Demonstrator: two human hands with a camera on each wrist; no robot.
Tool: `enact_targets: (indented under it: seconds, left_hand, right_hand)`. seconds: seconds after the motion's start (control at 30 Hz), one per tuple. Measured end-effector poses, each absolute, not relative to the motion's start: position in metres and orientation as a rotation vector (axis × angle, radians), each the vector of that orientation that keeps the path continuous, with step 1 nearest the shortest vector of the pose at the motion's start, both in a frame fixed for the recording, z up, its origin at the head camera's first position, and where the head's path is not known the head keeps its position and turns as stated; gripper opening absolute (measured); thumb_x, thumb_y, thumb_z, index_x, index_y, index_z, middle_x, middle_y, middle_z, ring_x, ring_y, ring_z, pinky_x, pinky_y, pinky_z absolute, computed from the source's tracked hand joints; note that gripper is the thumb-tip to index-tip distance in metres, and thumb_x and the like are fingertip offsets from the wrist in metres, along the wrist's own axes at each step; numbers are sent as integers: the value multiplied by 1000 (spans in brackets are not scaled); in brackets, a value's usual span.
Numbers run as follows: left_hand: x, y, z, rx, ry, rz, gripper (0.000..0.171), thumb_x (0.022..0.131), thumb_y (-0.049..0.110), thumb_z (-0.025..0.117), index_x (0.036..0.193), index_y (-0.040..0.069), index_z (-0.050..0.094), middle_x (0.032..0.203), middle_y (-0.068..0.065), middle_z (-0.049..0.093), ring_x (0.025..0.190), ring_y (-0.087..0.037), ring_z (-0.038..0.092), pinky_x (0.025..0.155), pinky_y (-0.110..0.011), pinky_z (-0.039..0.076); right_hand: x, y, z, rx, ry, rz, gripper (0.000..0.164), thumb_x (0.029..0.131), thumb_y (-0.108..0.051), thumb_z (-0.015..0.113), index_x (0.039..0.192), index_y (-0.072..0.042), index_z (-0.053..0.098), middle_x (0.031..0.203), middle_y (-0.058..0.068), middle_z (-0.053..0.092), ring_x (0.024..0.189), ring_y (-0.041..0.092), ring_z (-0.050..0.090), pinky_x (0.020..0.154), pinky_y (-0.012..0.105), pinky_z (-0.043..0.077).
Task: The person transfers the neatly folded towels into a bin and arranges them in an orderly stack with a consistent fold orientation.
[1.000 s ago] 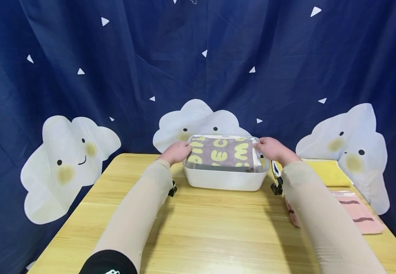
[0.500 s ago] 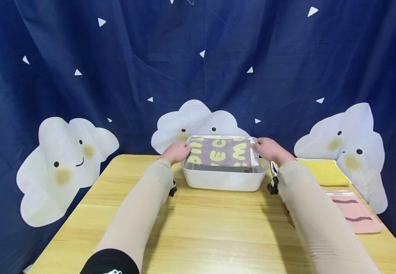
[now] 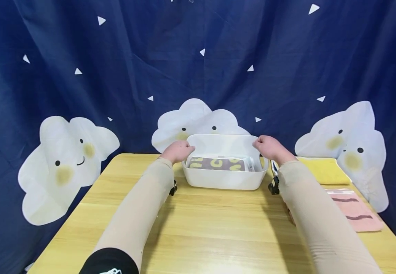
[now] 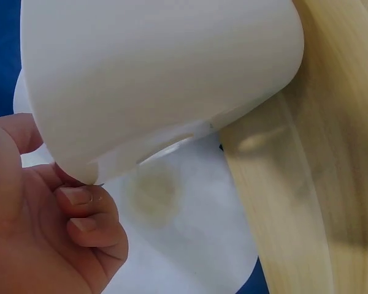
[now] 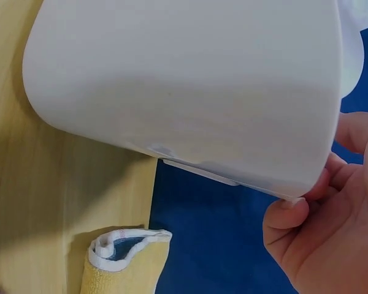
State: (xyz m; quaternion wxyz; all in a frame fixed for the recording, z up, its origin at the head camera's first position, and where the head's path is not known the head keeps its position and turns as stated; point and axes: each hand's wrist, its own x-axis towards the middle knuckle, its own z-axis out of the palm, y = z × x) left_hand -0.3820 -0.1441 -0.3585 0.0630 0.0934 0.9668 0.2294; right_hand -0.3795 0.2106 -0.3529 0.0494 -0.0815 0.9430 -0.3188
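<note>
In the head view, a white plastic bin [image 3: 223, 179] stands toward the back of the table. A purple zip pouch with yellow letters [image 3: 215, 164] lies inside it, low between its walls. My left hand [image 3: 178, 151] is at the bin's back left corner, and my right hand [image 3: 270, 147] mirrors it at the back right corner. Both wrist views show a gap between thumb and index finger at the rim; the other fingers are loosely curled. Bin walls hide some fingertips: the left hand [image 4: 55, 208] and right hand [image 5: 331, 214] sit close against its outside.
To the right lie a yellow pouch [image 3: 324, 171] and a pink pouch with brown stripes [image 3: 355, 211], partly behind the right sleeve [image 3: 321, 213]. A blue curtain with white clouds [image 3: 198, 57] hangs behind the wooden table [image 3: 218, 228].
The purple pouch, held up between both hands before, has been let go and has dropped down into the bin. Both hands stay near the same spots at the rim.
</note>
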Motion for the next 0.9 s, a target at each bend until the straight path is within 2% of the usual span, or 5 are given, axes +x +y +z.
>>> enact_targets:
  seconds: [0.17,0.4,0.57,0.73,0.9]
  left_hand:
    - [-382,-143,-359,281,2933,667,34,105,39,46,91,10,57,84,-6,55,80,-23,54,73,-36,43]
    - [-379,-146,-363,320,2947,728,28,103,35,49,94,11,59,90,-6,59,86,-24,57,77,-38,45]
    - [-379,-151,-373,395,2984,795,21,102,31,50,99,12,60,90,-5,61,87,-23,57,80,-38,45]
    - [-377,-154,-381,401,3016,865,20,102,29,51,109,12,59,85,-7,61,80,-25,57,79,-40,46]
    - [-377,-154,-387,321,3045,945,33,101,28,49,126,9,56,87,-7,60,82,-25,56,82,-41,46]
  right_hand:
    - [-379,212,-355,-272,2886,-980,26,105,-27,44,103,-2,53,95,12,51,87,29,50,78,42,41]
    - [-378,211,-358,-252,2884,-995,30,105,-26,49,118,0,56,113,17,57,100,32,52,86,45,45]
    - [-377,210,-360,-243,2883,-1020,32,104,-27,51,121,-1,53,117,19,57,101,33,54,87,46,46]
    - [-377,210,-360,-254,2900,-1010,31,104,-26,51,122,-1,52,117,20,57,101,34,54,86,46,46]
    - [-376,211,-362,-278,2928,-999,29,104,-24,51,121,-1,53,115,21,58,100,35,53,86,47,45]
